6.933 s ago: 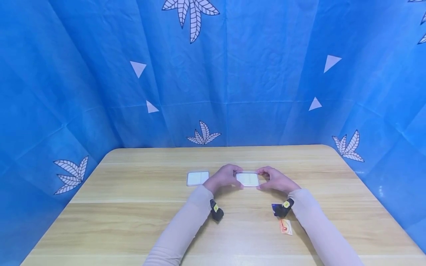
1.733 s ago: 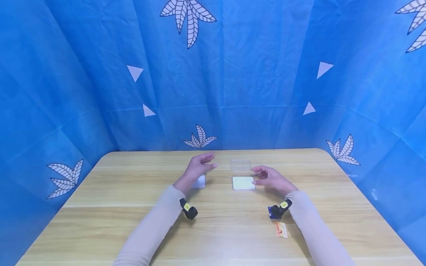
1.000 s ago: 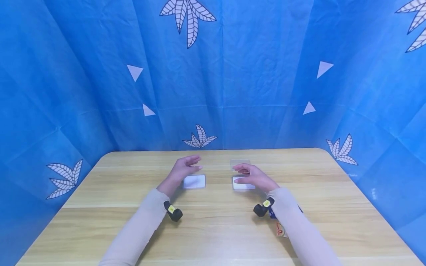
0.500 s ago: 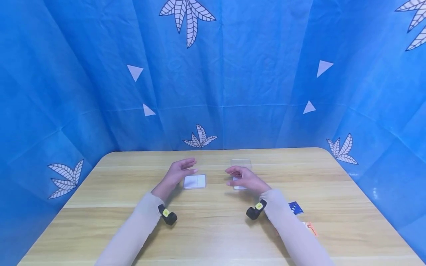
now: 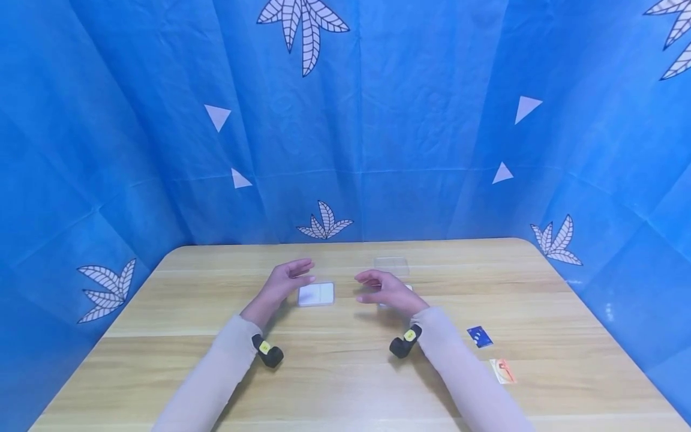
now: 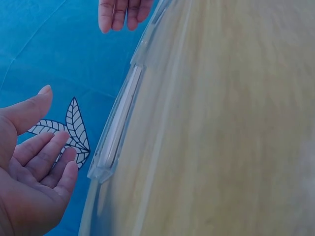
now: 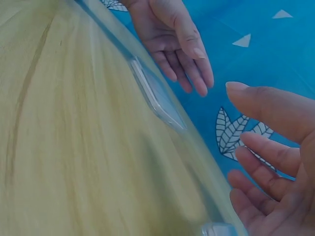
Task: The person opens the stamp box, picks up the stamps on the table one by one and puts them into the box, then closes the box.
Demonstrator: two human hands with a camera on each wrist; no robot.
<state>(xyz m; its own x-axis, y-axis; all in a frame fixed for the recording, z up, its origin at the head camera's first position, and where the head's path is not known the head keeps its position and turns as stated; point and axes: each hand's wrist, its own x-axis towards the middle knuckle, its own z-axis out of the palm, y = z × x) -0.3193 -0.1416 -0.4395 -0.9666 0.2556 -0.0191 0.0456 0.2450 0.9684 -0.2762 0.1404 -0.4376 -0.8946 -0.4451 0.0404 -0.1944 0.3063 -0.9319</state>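
My left hand (image 5: 283, 281) hovers above the table at the near-left of a clear flat case with a white insert (image 5: 315, 294), its fingers relaxed and holding nothing. In the left wrist view that case (image 6: 119, 120) lies side-on just beyond the fingers. My right hand (image 5: 385, 290) hovers with loosely bent fingers and thumb apart, also holding nothing. It hides most of a second white-filled case (image 5: 409, 288). Behind it lies a transparent cover (image 5: 392, 264). The right wrist view shows my left hand (image 7: 173, 46) across from the right, palm exposed.
On the wooden table (image 5: 345, 384), right of the right sleeve (image 5: 459, 372), lie a blue card (image 5: 480, 336) and an orange-and-white card (image 5: 503, 371). Blue cloth (image 5: 410, 204) with leaf prints hangs behind and at both sides.
Earlier both hands held the right case; its transparent cover then appears behind it. The left hand has moved left, the right hand left over the case. Two cards right of the sleeve are uncovered.
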